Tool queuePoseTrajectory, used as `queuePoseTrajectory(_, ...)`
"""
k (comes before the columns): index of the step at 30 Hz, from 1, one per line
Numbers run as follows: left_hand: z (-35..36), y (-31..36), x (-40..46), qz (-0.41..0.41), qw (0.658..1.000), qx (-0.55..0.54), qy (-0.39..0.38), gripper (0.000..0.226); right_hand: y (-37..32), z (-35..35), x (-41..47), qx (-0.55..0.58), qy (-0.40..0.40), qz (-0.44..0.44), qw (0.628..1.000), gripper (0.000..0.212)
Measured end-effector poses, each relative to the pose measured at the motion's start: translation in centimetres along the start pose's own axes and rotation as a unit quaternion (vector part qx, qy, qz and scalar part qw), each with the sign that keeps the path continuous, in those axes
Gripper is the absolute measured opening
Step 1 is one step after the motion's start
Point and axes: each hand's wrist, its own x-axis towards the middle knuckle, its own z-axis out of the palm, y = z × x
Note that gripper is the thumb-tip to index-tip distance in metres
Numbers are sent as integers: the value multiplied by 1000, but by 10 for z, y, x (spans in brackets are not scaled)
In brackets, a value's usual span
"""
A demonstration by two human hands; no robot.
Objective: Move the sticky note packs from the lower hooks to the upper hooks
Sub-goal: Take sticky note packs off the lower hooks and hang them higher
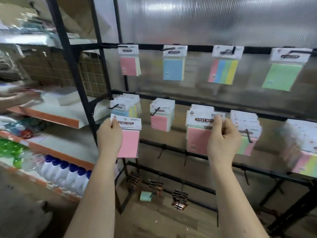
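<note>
Forearms come up from the bottom edge, both hands raised at the lower row of the display rack. Left hand (109, 134) is pinching a pink sticky note pack (129, 137) by the left edge of its white "STICKY NOTE" header card, and the pack hangs free of any hook, just below the leftmost lower hook (114, 106). Right hand (223, 136) is closed on the header of a second pink pack (199, 133), thumb and fingertips on the card's right corner; whether that pack sits on its hook or is off it, I cannot tell, the hand covers the spot. Between the two hands a small bunch of pink packs (161, 117) hangs on its own lower hook, and just above the left hand a thicker bunch of multicolour packs (127, 105) crowds the leftmost hook. Right of the right hand, more packs (245, 131) hang in a fanned stack, and further right another blurred stack (303, 146). Beyond and above the hands, the upper rail (197, 48) carries four single packs: pink (129, 61) above the left hand, blue (174, 63), striped four-colour (224, 65) above the right hand, and green (283, 71) far right. Behind it all, a ribbed translucent panel (205, 19).
</note>
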Motion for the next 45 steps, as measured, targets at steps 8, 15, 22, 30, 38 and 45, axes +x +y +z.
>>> queuePoseTrajectory(8, -42, -27, 52, -3, 1000, -3, 10, 34, -17, 73, -29, -8, 16, 3, 1000, 48)
queuePoseTrajectory(15, -50, -33, 95, 47, 998, -22, -21, 42, -9, 138, -16, -1, 16, 55, 998, 47)
queuePoseTrajectory(22, -31, -11, 153, 82, 996, -41, -22, 36, 7, 206, 25, 28, 12, 63, 998, 40)
queuePoseTrajectory(30, 1, 15, 209, 120, 986, -118, -18, 27, 26, 250, 65, 17, 23, 54, 998, 41)
queuePoseTrajectory(38, 5, 48, 226, 247, 943, -217, 51, 20, 35, 266, 77, 5, 23, 44, 999, 45)
queuePoseTrajectory(45, 8, 59, 243, 276, 919, -259, 112, 30, 31, 270, 71, -8, 29, 28, 999, 44)
